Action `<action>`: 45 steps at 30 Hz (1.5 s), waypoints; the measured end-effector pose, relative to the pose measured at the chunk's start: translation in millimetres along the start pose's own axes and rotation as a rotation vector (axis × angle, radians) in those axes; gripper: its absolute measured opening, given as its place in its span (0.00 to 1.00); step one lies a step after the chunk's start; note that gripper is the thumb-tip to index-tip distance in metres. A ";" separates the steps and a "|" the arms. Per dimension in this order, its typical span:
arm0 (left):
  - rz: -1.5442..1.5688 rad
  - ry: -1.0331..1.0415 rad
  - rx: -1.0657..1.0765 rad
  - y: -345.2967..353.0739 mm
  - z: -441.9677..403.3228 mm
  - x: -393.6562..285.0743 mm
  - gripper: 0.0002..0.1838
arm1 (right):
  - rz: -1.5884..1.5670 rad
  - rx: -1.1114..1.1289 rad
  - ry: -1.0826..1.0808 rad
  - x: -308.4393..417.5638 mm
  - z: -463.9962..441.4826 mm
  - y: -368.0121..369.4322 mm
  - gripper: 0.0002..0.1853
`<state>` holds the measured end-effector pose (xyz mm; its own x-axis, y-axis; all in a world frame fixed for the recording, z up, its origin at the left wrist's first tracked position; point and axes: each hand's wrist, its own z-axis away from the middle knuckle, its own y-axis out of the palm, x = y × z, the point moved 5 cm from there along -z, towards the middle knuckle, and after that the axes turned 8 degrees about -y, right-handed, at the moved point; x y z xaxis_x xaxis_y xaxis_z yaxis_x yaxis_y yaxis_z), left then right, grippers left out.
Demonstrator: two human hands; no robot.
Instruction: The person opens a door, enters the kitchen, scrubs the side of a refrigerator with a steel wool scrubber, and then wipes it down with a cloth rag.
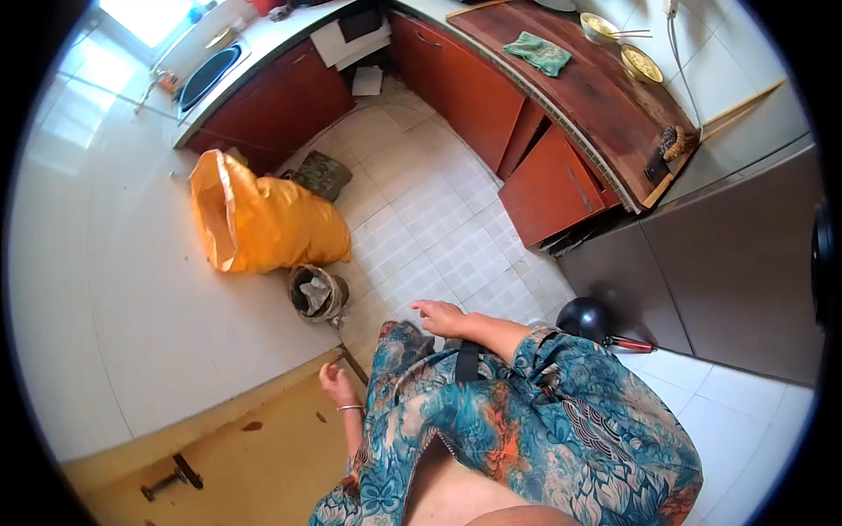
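My right hand (441, 318) hangs in front of the body over the tiled floor, its fingers loosely apart and nothing in it. Lower and to the left, my left hand (338, 386) is beside the yellowish door (281, 438), fingers partly curled and apart, holding nothing; a bracelet circles that wrist. Just above the left hand stands a bin (338, 294) with crumpled waste inside. A large orange sack (281, 223) leans by the white wall behind the bin. Near my right arm, a black wok (583, 319) with a red handle is low beside the dark cabinet.
Red cabinets (456, 88) line the far side, one door (553, 188) hanging askew. The brown worktop (605, 114) holds a green cloth (538, 53) and two bowls of food (642, 64). A sink (209, 77) is at upper left. A dark patterned bag (323, 175) lies behind the sack.
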<state>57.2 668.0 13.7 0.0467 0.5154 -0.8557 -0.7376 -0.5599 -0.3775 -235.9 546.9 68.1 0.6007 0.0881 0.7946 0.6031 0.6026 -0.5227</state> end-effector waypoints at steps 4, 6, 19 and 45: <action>0.020 0.036 0.169 45.9 -43.2 -20.5 0.18 | -0.034 -0.008 0.123 -14.1 -13.9 -32.9 0.25; 0.061 0.013 0.191 62.1 -80.8 -19.4 0.17 | -0.063 -0.063 0.156 -23.7 -21.8 -47.4 0.25; -0.078 0.056 0.669 246.4 -212.4 -189.2 0.15 | -0.196 -0.547 0.368 -83.2 -97.2 -201.4 0.25; 0.007 -0.305 0.149 353.6 -234.0 -260.3 0.11 | -0.192 0.071 0.155 -172.2 -332.8 -389.8 0.24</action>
<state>-58.1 184.0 20.2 -0.1462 0.6949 -0.7040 -0.8284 -0.4750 -0.2968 -399.8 32.9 32.3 0.5558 -0.1527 0.8172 0.6784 0.6515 -0.3397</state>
